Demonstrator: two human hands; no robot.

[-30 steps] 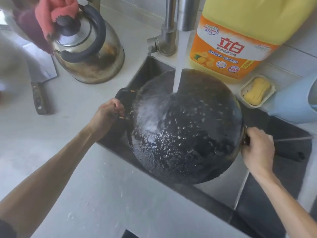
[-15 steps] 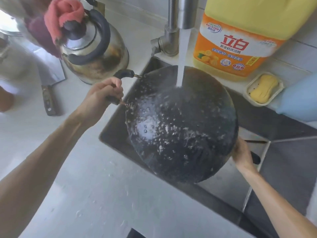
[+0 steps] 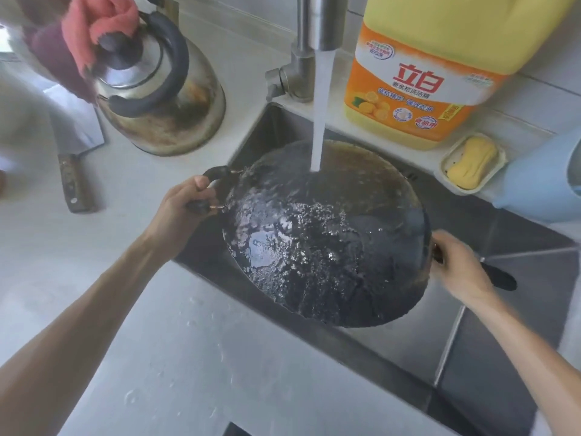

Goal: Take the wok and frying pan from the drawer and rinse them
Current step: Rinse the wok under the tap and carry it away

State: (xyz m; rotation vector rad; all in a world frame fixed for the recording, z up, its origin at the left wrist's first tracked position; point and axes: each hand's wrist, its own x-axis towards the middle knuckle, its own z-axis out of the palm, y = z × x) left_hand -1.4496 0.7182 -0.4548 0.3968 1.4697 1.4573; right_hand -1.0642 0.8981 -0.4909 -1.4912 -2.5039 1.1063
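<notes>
A large black wok [image 3: 327, 247] hangs upside down over the steel sink [image 3: 518, 278], its sooty underside wet and glistening. Water pours from the tap [image 3: 320, 23] onto its far edge. My left hand [image 3: 185, 209] grips the small loop handle on the wok's left side. My right hand [image 3: 459, 269] holds the long black handle on the right, whose end sticks out past my fingers. No frying pan is in sight.
A steel kettle [image 3: 163, 99] with a pink cloth on its lid stands left of the tap. A cleaver [image 3: 75, 171] lies on the white counter. A big yellow detergent jug [image 3: 424, 73], a soap dish [image 3: 471, 165] and a light blue container [image 3: 544, 184] line the sink's back edge.
The wok has shifted slightly under the stream, which now strikes nearer its far rim. My right hand slid along the long handle; my left hand kept its hold.
</notes>
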